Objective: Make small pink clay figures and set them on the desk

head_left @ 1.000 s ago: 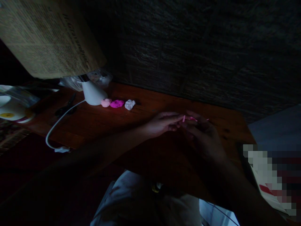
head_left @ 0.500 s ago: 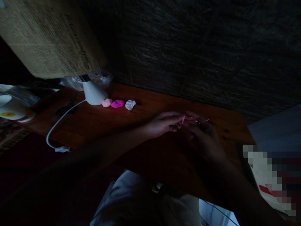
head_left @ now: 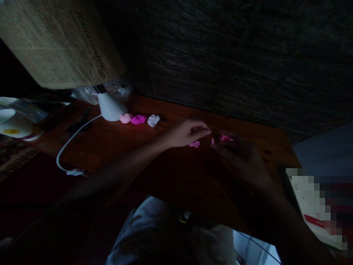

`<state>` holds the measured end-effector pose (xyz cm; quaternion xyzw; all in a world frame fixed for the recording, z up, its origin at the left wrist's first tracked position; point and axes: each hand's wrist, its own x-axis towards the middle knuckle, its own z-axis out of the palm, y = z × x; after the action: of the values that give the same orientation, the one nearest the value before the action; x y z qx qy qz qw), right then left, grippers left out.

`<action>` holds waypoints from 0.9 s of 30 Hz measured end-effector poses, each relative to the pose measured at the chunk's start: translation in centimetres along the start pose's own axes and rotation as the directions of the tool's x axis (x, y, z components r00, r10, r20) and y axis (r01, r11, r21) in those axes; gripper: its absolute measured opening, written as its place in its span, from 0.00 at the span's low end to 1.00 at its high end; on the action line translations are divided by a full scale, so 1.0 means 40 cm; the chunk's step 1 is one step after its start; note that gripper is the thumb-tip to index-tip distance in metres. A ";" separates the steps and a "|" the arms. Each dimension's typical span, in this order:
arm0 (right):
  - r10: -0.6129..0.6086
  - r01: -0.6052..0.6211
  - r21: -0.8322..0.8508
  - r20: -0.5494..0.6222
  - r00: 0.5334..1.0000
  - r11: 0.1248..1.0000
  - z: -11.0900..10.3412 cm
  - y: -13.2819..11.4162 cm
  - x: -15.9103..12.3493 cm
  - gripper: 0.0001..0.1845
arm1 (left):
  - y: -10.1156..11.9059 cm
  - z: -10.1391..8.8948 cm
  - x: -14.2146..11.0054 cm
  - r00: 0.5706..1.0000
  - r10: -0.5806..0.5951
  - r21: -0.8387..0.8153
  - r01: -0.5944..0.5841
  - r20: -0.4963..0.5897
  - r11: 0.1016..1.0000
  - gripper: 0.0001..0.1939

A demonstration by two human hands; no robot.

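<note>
Rough magenta lump; ragged pink scrap part-hidden by curled left hand; dim right hand half-curled; both holds unclear

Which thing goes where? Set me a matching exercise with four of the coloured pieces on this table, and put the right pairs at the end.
Things
1. Pale pink lump
2. Magenta lump
3. White lump
4. Uneven pink piece

Places
A. At the lower edge of the left hand, as seen in the picture
B. At the right end of the row of three
C. Next to the white lamp base
D. In the middle of the row of three

Pairs: 1-C, 2-D, 3-B, 4-A
</note>
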<state>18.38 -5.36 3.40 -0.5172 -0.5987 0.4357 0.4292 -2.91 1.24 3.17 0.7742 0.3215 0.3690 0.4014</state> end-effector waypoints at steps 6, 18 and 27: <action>-0.085 0.153 -0.402 0.183 0.979 0.903 -0.010 0.013 0.006 0.20 | -0.027 -0.055 -0.003 0.990 -0.018 0.450 -0.049 0.143 0.892 0.16; -0.232 0.243 -0.564 0.093 0.968 0.789 -0.033 0.024 0.016 0.10 | -0.041 -0.024 -0.006 0.976 0.012 0.310 -0.081 0.219 0.947 0.11; -0.139 0.149 -0.216 0.059 0.989 0.965 -0.007 0.006 0.013 0.11 | -0.058 0.040 -0.011 0.999 0.012 -0.156 -0.004 0.052 0.988 0.19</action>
<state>18.66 -4.80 3.27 -0.5072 -0.6884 0.3455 0.3866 -2.26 1.36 0.40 0.7513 0.2779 0.3741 0.4673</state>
